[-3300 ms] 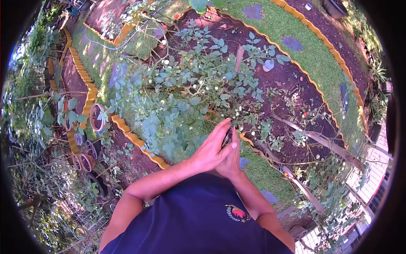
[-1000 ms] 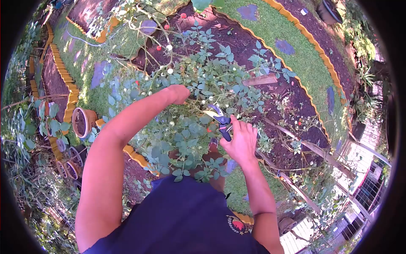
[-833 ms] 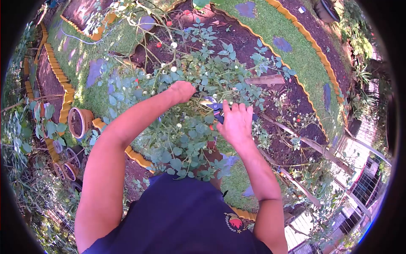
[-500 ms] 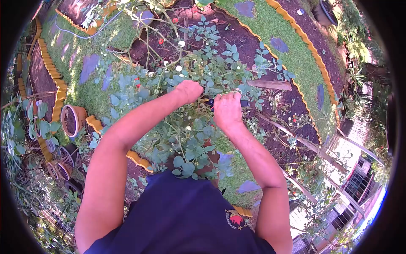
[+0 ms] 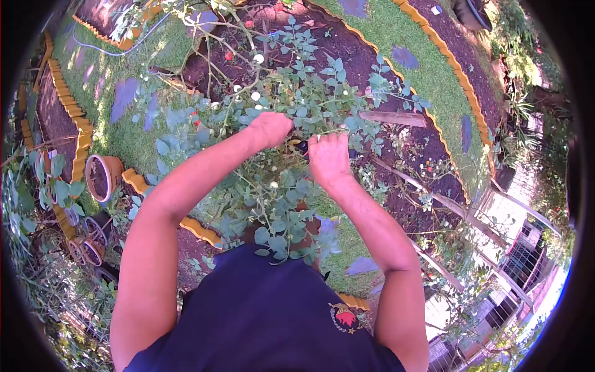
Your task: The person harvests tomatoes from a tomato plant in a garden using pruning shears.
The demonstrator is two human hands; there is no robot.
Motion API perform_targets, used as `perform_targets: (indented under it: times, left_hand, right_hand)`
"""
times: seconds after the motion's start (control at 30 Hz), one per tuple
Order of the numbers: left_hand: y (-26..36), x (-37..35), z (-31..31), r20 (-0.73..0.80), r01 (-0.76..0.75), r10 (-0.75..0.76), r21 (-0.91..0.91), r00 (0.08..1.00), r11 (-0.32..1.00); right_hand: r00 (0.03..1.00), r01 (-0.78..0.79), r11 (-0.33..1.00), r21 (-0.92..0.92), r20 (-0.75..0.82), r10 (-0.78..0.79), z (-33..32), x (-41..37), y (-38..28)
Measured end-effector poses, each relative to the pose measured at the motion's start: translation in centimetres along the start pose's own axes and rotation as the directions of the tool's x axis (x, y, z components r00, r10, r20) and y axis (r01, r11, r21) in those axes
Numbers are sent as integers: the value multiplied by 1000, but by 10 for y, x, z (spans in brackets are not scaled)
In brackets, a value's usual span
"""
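Note:
Among the leaves of a tomato plant (image 5: 291,204), both my hands work close together. My left hand (image 5: 273,128) is closed in a fist at the foliage, its fingertips hidden from above. Just right of it and a little nearer to me, my right hand (image 5: 330,158) is wrapped round a dark-handled tool (image 5: 301,146), most of which the hand covers. A thin green stem (image 5: 334,131) crosses at the right knuckles. Pale round tomatoes (image 5: 255,96) and a red tomato (image 5: 229,56) hang beyond my left hand.
A weathered wooden stake (image 5: 393,118) juts out right of the plant, and a long pole (image 5: 452,204) slants lower right. Yellow edging (image 5: 443,46) borders soil and grass. A terracotta pot (image 5: 104,177) stands at left.
The whole view has shifted slightly, with hands and plant appearing a little farther left and up. Both hands stay closed in nearly the same place on the plant.

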State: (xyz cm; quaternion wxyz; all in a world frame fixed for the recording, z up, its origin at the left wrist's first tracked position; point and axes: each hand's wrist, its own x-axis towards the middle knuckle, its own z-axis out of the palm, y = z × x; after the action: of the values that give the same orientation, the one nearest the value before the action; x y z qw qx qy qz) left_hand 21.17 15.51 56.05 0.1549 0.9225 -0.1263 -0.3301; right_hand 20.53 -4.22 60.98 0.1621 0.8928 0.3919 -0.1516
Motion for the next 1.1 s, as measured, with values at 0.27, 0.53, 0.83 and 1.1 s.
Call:
perform_targets:
  times: [0.27, 0.53, 0.83, 1.1]
  left_hand:
    - [-1, -39, -45, -20, -19, 14, -279, 1000, 960]
    - [23, -28, -42, 142, 108, -70, -286, 987, 952]
    - [36, -16, -12, 166, 21, -19, -11, 986, 1000]
    - [48, -3, 20, 127, 63, -82, 147, 988, 987]
  right_hand:
    - [948, -309, 843, 440, 68, 311, -42, -79, 62]
    - [855, -511, 668, 541, 244, 457, 6, -145, 78]
    - [871, -476, 650, 592, 217, 440, 42, -163, 66]
    - [938, -344, 751, 564, 179, 296, 44, -133, 55]
